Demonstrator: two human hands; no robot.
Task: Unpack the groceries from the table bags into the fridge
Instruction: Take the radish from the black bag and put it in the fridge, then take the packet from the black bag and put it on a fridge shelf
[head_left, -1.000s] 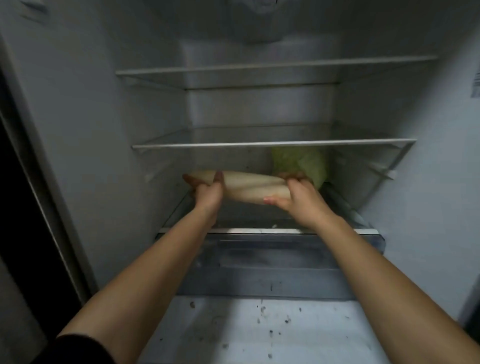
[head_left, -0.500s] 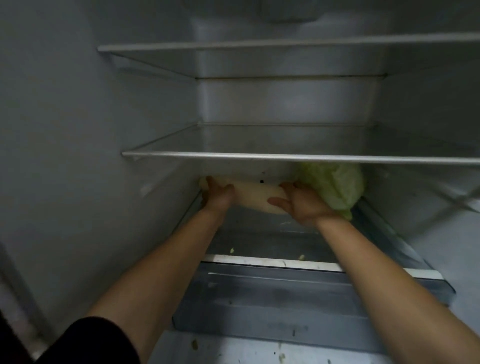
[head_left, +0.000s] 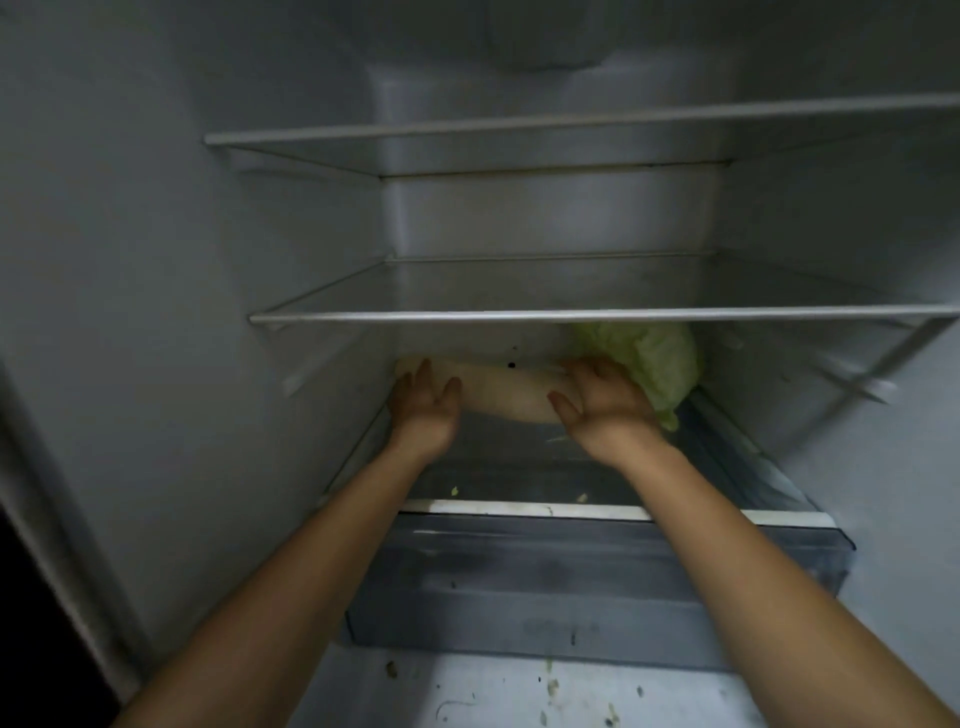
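Where radish (head_left: 506, 391) lies, fridge (head_left: 156, 260), cabbage (head_left: 649, 364) beside

The middle shelf (head_left: 597, 315) hides the cabbage's (head_left: 655, 364) top, the right hand (head_left: 605, 410) covers the white radish's (head_left: 506, 392) right end, and both forearms run off the bottom edge.

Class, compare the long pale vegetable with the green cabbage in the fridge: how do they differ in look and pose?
The long pale vegetable is cream and smooth; the green cabbage is light green and leafy. The vegetable is long and lies crosswise at back left; the cabbage is rounded, at back right. Both hands, left hand and right hand, rest open on the vegetable. Both foods sit on the lowest shelf.
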